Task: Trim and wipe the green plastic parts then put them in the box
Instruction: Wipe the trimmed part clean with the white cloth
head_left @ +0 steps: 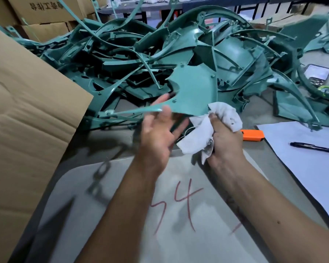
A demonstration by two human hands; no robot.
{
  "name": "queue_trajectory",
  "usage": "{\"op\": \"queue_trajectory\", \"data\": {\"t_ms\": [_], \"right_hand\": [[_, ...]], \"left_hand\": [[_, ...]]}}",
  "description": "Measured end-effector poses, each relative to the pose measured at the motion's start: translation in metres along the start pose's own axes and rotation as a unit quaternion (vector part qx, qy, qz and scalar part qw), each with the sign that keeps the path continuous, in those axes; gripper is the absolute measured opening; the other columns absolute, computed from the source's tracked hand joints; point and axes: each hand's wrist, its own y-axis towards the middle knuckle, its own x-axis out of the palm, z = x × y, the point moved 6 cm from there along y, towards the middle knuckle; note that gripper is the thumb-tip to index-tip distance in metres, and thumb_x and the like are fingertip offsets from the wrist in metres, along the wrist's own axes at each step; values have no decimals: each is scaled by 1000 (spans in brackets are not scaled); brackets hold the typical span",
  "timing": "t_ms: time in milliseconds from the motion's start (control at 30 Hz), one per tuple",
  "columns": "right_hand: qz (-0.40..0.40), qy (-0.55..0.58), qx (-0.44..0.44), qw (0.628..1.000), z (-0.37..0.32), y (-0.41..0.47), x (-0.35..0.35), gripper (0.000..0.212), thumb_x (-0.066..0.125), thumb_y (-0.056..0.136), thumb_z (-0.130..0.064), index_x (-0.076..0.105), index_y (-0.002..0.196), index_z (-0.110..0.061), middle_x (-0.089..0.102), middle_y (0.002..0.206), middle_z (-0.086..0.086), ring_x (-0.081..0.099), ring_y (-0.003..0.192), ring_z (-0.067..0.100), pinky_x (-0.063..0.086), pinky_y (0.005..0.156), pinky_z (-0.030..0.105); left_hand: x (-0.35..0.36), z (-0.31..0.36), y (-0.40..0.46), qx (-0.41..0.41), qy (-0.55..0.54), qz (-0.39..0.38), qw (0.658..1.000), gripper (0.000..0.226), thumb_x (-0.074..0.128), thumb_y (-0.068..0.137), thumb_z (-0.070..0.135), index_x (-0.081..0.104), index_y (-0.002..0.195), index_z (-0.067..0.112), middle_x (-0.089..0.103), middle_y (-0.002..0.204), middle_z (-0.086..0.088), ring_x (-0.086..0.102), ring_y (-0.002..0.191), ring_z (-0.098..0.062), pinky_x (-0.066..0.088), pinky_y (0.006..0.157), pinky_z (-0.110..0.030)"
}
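Grey and dull, the counter fills the lower half of the frame, with a pale rounded sheet lying on it at bottom centre; red marks that look like "54" are scrawled on that sheet. At the right edge lies a sheet of white paper with a black pen on top. Just left of the paper, an orange tool peeks out from behind the right hand; what kind of tool it is cannot be told.

Across the upper middle of the frame sprawls a tangled heap of green plastic parts, curved strips and fan-shaped panels piled on the counter. A large open cardboard box rises along the left side. More cartons with printed characters are stacked at the upper left, and a dark table edge runs along the top in the background. A small lidded tray sits among the parts at the right.

At centre, the left hand holds one green plastic part up above the counter, thumb on the part's lower edge, fingers spread loosely beneath; the hand is blurred. The right hand clutches a bunched white cloth, which touches the part's lower right corner.
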Motion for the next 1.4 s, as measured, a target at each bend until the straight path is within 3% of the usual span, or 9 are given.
{"op": "queue_trajectory", "data": {"t_ms": [133,200,400,500,633,833,1133,1267,1400], "right_hand": [[-95,-109,-92,985,3,-10,9,16,72,98,-13,68,82,-14,67,83,24,68,77,38,55,72,51],[-123,-172,-170,962,-3,-12,12,20,74,95,-19,65,81,-8,64,77,15,62,69,25,51,63,42],[-27,-146,-146,978,-22,-3,2,32,71,95,-42,64,70,-24,57,63,-1,52,58,15,43,55,31],[-102,-213,-150,960,-20,-4,11,33,70,100,-38,62,75,-18,56,64,1,51,54,14,40,48,24],[-143,-251,-158,944,-6,-12,21,30,71,100,-20,56,73,-17,51,64,-1,46,57,15,37,51,24],[-100,-219,-193,951,-18,-4,9,43,71,91,-37,46,71,-8,50,67,4,47,62,19,40,57,38],[-44,-152,-356,921,-72,10,-7,26,78,94,-18,61,78,-29,59,62,-24,52,59,-4,46,55,17],[39,-129,-347,928,-83,10,-20,29,73,98,-32,69,103,-4,67,77,-9,63,69,5,52,65,25],[-170,-348,-326,863,-77,5,3,24,67,103,-24,63,79,-27,64,64,-22,56,55,-6,45,52,12]], "left_hand": [[4,-21,-3,86,109,70,988,20,69,94,5,70,113,12,78,109,4,72,108,-13,57,97,-31],[-4,-11,-1,132,104,84,982,25,62,96,-6,70,109,14,77,109,5,72,107,-13,56,97,-29],[-25,17,0,191,171,81,963,20,71,86,11,80,89,28,79,101,10,74,100,-10,56,87,-22],[-19,9,1,183,173,29,967,23,67,89,8,75,105,22,77,113,3,71,113,-20,54,100,-35],[-13,-3,-5,186,141,44,971,33,68,91,6,67,124,12,74,123,4,68,120,-17,52,105,-32],[4,-10,-11,167,167,20,972,35,69,92,-5,69,115,21,75,113,14,69,116,-8,51,101,-22],[5,-14,-13,89,248,-65,962,31,74,91,2,70,113,23,76,98,26,70,99,7,51,83,-7],[-3,-13,-7,60,273,-106,954,33,72,91,-2,70,121,14,78,108,12,72,106,-7,56,87,-21],[-13,2,-3,73,258,-99,958,28,74,87,8,72,112,22,78,107,10,73,105,-9,56,88,-22]]}}
